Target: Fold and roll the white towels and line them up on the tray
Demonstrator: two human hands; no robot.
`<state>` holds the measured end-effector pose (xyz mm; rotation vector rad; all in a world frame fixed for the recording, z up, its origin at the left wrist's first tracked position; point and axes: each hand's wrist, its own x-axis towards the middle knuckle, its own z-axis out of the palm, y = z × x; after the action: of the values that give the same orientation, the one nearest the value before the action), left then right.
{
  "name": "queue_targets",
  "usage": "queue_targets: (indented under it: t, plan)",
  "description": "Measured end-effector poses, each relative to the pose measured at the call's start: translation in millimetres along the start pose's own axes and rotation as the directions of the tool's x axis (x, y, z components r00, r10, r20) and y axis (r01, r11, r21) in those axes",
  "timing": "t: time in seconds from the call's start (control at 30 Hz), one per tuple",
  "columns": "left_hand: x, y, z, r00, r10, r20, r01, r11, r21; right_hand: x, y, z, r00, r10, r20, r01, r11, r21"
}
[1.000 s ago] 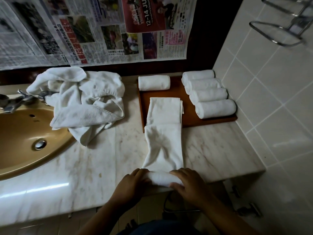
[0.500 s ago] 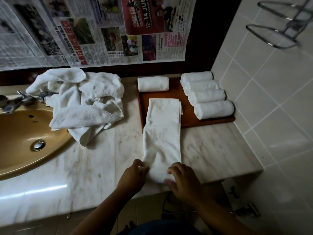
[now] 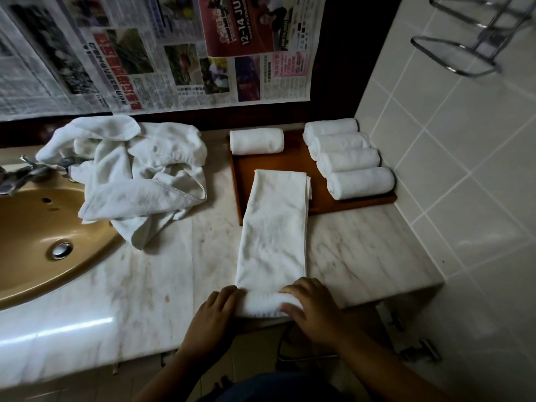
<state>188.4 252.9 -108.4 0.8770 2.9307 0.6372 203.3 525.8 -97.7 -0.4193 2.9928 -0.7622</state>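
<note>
A folded white towel strip (image 3: 275, 230) lies lengthwise on the marble counter, its far end resting on the brown wooden tray (image 3: 293, 162). Its near end is rolled into a small roll at the counter's front edge. My left hand (image 3: 216, 311) grips the roll's left end and my right hand (image 3: 311, 307) curls over its right end. Several rolled towels (image 3: 348, 159) line the tray's right side, and one rolled towel (image 3: 256, 141) lies at its back left.
A heap of loose white towels (image 3: 130, 172) lies left of the tray, partly over the tan sink (image 3: 37, 236) and its tap (image 3: 26, 172). Newspaper covers the back wall. A tiled wall stands on the right with a metal rack (image 3: 464, 44).
Both hands moved slightly forward along the strip and the roll at the near end formed again; half a second ago they pinched a flatter end.
</note>
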Motion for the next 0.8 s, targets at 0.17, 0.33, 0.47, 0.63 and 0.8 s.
queue_targets:
  t: [0.17, 0.33, 0.47, 0.63, 0.8]
  plan:
    - [17, 3, -24, 0.982, -0.055, 0.18, 0.072, 0.994, -0.086, 1, -12, 6, 0.978, -0.036, -0.204, -0.022, 0.961, -0.275]
    - [33, 9, -27, 0.952, -0.203, 0.23, 0.238, 0.961, -0.138, -6, -20, 9, 0.985, -0.024, -0.172, -0.033, 0.947, -0.32]
    - [39, 17, -25, 0.942, -0.273, 0.193, 0.303, 0.942, -0.144, -11, -17, 9, 0.994, -0.049, -0.094, 0.017, 0.951, -0.309]
    - [51, 20, -27, 0.905, -0.363, 0.219, 0.403, 0.898, -0.178, 4, -23, 7, 0.982, 0.086, -0.167, -0.126, 0.96, -0.248]
    - [65, 18, -27, 0.848, -0.462, 0.259, 0.515, 0.833, -0.203, -8, -17, 15, 0.974, -0.051, -0.219, -0.002, 0.972, -0.236]
